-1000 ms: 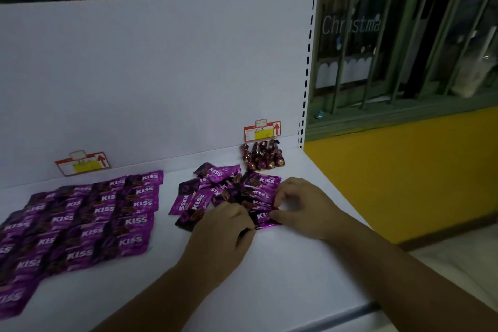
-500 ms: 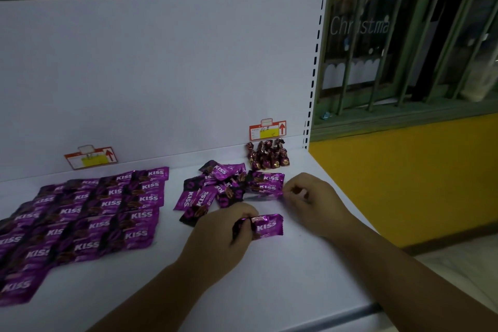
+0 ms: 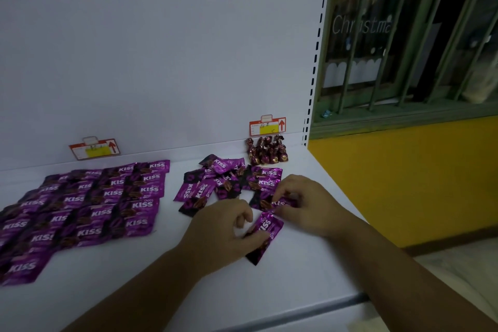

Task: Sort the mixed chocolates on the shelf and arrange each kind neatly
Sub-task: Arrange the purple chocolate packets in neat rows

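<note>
**Two KISS packets held at the near edge of the mixed pile**

Head view, the only one. All places are given from the mixed pile (image 3: pixel 229 180) of purple KISS packets on the white shelf (image 3: pixel 269 291).

- Just in front of the pile, one packet (image 3: pixel 265 234) is pinched at its dark lower end by the left hand (image 3: pixel 223 232). The fingers are curled and the thumb is pressed onto the foil. The packet is tilted, logo end pointing back at the pile. It is probably held by the end so it can be turned flat before placing.
- At the pile's near-right edge, a second packet (image 3: pixel 272 203) is pinched by the fingertips of the right hand (image 3: pixel 304 202). Whether it is clear of the packets under it cannot be told.
- Left of the pile, past a bare gap, lies the sorted block (image 3: pixel 89 207). Its packets overlap in rows, logos up and aligned. The gap is judged deliberate, to keep done apart from undone.
- Behind the pile and to the right, a small cluster of twist-wrapped chocolates (image 3: pixel 266 152) is set under a price tag (image 3: pixel 267 126). This is the second kind, already kept separate.
- A second tag (image 3: pixel 94 148) is mounted behind the sorted block.

Judgement: the task is well along. Roughly a dozen packets are left in the pile, some face down or crossed.
</note>
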